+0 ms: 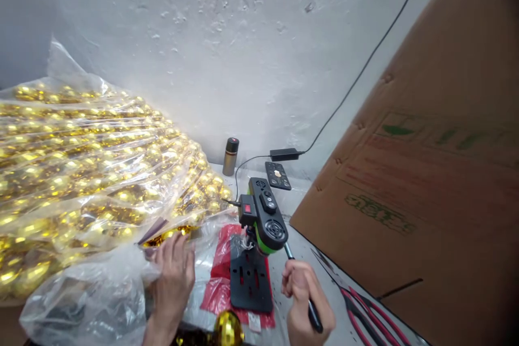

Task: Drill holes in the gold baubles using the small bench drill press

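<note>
My right hand (pixel 306 297) is wrapped round the black-handled lever (pixel 314 314) of a small black and green machine (pixel 267 216). The machine's black base plate (pixel 250 286) rests on red plastic wrap (pixel 214 296). At the left, my left hand (pixel 173 275) lies by the mouth of a clear bag (pixel 93 173) full of gold shiny balls, its fingers at gold foil material (pixel 162 237); what its fingertips hold, if anything, is hidden. One gold ball (pixel 228 328) sits near the bottom edge, in front of the base plate.
A cardboard box (pixel 425 173) stands at the right, with red-handled scissors (pixel 368 313) before it. Behind the machine are a bottle (pixel 231 157), a phone (pixel 278 175) and a black adapter (pixel 284 154) with a cable. Crumpled clear plastic (pixel 89 297) lies at lower left.
</note>
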`<state>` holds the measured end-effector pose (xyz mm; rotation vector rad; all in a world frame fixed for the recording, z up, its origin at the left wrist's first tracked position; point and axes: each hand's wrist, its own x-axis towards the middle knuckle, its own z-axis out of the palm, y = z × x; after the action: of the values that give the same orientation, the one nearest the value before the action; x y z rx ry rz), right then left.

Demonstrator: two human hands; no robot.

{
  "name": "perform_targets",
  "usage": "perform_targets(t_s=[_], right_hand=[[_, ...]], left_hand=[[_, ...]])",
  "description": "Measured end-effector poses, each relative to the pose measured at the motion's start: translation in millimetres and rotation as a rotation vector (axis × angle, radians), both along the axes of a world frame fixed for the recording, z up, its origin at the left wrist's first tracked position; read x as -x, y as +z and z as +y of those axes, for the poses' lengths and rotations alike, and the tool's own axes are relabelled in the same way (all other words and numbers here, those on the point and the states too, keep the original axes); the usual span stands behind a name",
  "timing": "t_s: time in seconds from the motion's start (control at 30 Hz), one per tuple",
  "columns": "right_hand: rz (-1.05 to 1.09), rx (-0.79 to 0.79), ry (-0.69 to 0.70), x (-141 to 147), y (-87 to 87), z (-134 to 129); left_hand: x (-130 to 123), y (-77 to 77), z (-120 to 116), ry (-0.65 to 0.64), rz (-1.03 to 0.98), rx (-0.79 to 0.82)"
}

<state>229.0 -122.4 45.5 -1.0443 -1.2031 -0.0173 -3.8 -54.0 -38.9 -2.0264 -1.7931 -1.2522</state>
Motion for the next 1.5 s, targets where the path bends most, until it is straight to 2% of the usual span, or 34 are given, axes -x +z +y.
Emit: perform_targets(t_s=[0.1,0.2,0.3,0.4,0.5,0.57,0.6,0.67,0.73,0.83,0.9,0.97,1.03,1.17,1.3,1.5], right_hand=[[0.029,-0.005,-0.009,2.5,2.5,1.3],[0.058,0.003,0.005,3.8,2.4,1.0],[0.072,0.014,0.018,3.1,-1.2,-0.6],[0.077,0.022,0.028,2.7,-5.0,-1.7],[0.091,0.022,0.045,4.2,-6.5,-1.3],[0.097,0.015,0.044,5.4,-6.5,-0.7],[0.097,0.013,0.040,5.8,-6.2,-0.4],[0.086,0.013,0.035,6.0,-5.6,-0.4],[0.064,0.020,0.040,5.2,-4.8,-1.2],[0.022,0.035,0.060,3.1,-3.0,-3.6],[0.002,0.040,0.070,2.0,-1.8,-5.0],[-0.010,0.040,0.074,1.4,-0.9,-5.6],[-0.018,0.035,0.080,1.4,-0.3,-5.3],[-0.030,0.012,0.083,2.6,0.3,-3.9],[-0.040,0.013,0.073,3.3,1.0,-3.8],[-0.051,0.033,0.073,2.5,2.3,-6.6]], left_hand=[[21.5,7.5,25.9,0.158,0.045,0.111],[29.0,2.1,41.9,0.190,0.065,0.180],[27.5,-0.5,48.7,0.159,0.108,0.261],[25.0,4.7,49.0,0.018,0.012,0.256],[16.1,13.8,38.4,-0.116,-0.315,0.191],[2.4,19.4,23.8,-0.206,-0.611,0.243],[-6.8,21.4,15.0,-0.271,-0.776,0.325],[-27.4,23.6,-2.7,-0.436,-1.119,0.585],[-47.3,23.1,-16.8,-0.533,-1.392,0.849],[-68.2,18.4,-25.9,-0.532,-1.623,1.110],[-75.1,12.8,-25.4,-0.510,-1.683,1.166],[-78.1,5.5,-22.3,-0.512,-1.653,1.143],[-79.3,-2.4,-18.7,-0.534,-1.519,1.088],[-83.3,-14.2,-11.9,-0.522,-1.071,0.901],[-94.3,-17.9,-8.4,-0.481,-0.678,0.693],[-105.5,-23.9,-10.1,-0.549,-0.428,0.566]])
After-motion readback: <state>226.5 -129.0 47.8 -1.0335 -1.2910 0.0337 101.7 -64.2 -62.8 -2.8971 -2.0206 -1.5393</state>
